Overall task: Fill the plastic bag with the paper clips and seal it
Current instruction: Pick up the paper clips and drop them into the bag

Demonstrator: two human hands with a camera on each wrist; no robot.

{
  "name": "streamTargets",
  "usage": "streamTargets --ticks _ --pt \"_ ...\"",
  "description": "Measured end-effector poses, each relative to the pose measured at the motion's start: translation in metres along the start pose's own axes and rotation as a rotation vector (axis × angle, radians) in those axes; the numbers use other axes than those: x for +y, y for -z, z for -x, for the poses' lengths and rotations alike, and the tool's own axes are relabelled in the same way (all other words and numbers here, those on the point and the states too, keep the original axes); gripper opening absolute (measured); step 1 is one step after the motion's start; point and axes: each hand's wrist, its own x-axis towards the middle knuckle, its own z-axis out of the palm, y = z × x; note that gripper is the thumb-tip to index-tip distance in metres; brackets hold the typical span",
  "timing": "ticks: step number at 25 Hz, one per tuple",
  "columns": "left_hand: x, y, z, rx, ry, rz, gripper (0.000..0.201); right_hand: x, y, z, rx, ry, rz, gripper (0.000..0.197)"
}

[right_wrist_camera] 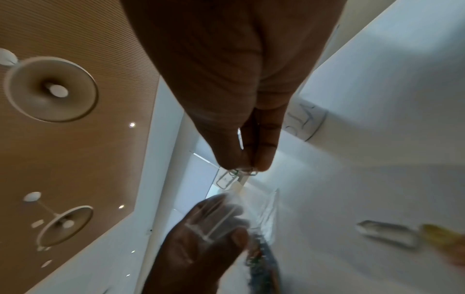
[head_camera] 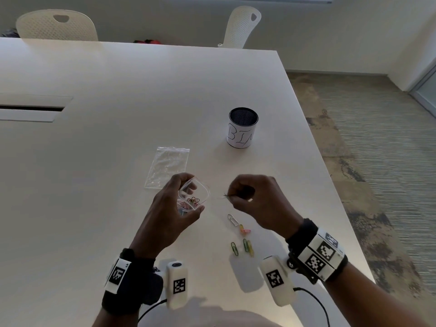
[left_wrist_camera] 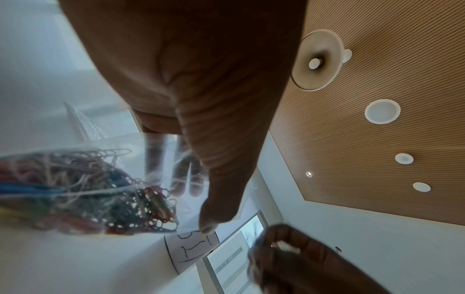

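Observation:
My left hand (head_camera: pixel 175 204) grips a small clear plastic bag (head_camera: pixel 195 193) above the table, its mouth held wide toward the right. Many coloured paper clips (left_wrist_camera: pixel 88 191) lie in a heap inside the bag (left_wrist_camera: pixel 156 151). Just right of the mouth, my right hand (head_camera: pixel 245 197) pinches paper clips (right_wrist_camera: pixel 230 177) between thumb and fingertips. Several loose clips stay on the table: a silver one (head_camera: pixel 233 219), a pink and yellow pair (head_camera: pixel 244 229), green ones (head_camera: pixel 234 248) and a yellow one (head_camera: pixel 250 248). In the right wrist view the left hand (right_wrist_camera: pixel 201 236) shows through the bag (right_wrist_camera: pixel 264 214).
A second empty clear bag (head_camera: pixel 167 166) lies flat on the white table (head_camera: pixel 118 90) beyond my left hand. A black mesh cup with a white label reading BIN (head_camera: pixel 243 127) stands farther back right. The table's right edge (head_camera: pixel 330 173) runs close to my right hand. Two chairs stand behind.

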Motion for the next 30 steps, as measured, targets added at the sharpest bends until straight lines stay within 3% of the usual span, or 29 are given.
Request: streamTargets --ticks 4,11,15,19,21,23,25,27,30 --pt "0.002 -0.001 -0.001 -0.005 0.012 -0.009 0.062 -0.035 -0.014 -0.02 0.028 0.136 -0.049 0.009" --pt "0.004 0.0 -0.002 -0.011 0.015 0.002 0.058 -0.047 -0.03 -0.034 -0.07 0.261 0.132 0.015" --pt "0.002 0.0 -0.002 -0.014 -0.002 -0.001 0.059 -0.037 -0.013 -0.029 0.017 0.21 0.117 0.013" --pt "0.002 0.0 -0.002 -0.014 -0.004 0.012 0.061 -0.007 0.007 -0.014 -0.108 0.081 0.203 0.017" --pt "0.001 -0.001 -0.002 -0.019 -0.008 0.017 0.06 0.009 0.015 -0.001 -0.315 0.021 0.293 0.04" --pt "0.001 -0.002 -0.002 -0.018 -0.014 0.015 0.059 0.021 0.018 0.015 -0.566 -0.017 0.433 0.079" --pt "0.0 -0.003 -0.002 -0.021 -0.016 0.014 0.059 0.03 0.016 0.026 -0.679 0.032 0.546 0.101" --pt "0.0 -0.003 -0.003 -0.026 -0.015 0.014 0.06 0.038 0.013 0.031 -0.653 0.113 0.585 0.094" --pt "-0.001 -0.003 -0.003 -0.034 -0.015 0.009 0.06 0.045 0.009 0.033 -0.522 0.16 0.54 0.059"
